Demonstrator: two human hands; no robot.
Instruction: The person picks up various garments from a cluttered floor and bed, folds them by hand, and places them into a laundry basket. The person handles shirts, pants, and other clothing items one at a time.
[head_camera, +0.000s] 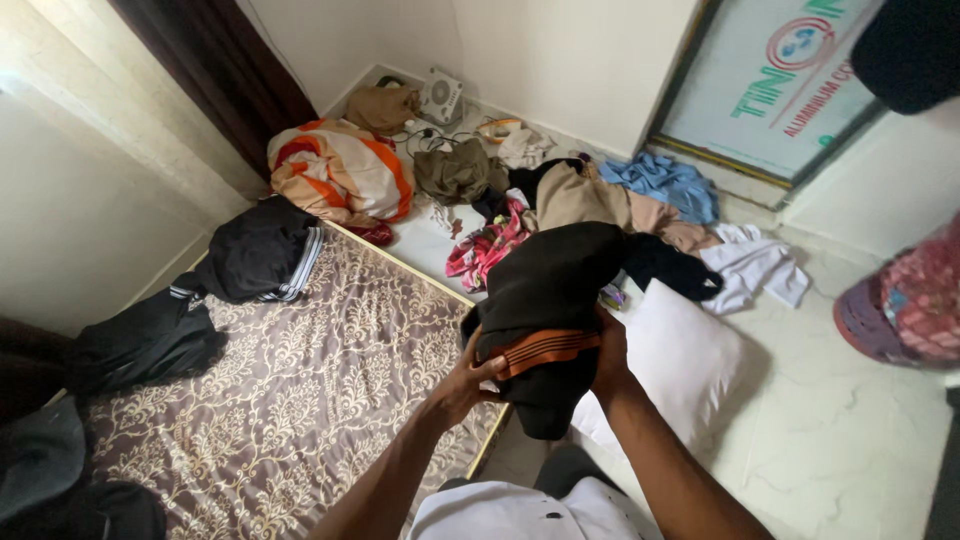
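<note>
You're holding a dark, black-brown cloth garment with an orange striped band (545, 315) up at the centre of the frame, both hands closed on it: your left hand (468, 378) is gripping its lower left edge by the stripes, and your right hand (610, 352) is pinching the right side, partly hidden behind the fabric. The garment is hanging bunched, not yet flat or folded, over the edge of the brown floral-patterned mattress (300, 400).

On that mattress, at centre left, a black garment with white stripes (258, 255) is lying in a rough bundle, and another black piece (145, 340) is sitting below it. Plenty is still lying loose in the upper middle: the orange and cream blanket (340, 170), an olive cloth (455, 172), a pink patterned cloth (487, 245), a blue shirt (665, 185) and a white garment (755, 265). A white pillow (680, 365) is resting just right of your hands. By the look of it, you're early in the sorting.
</note>
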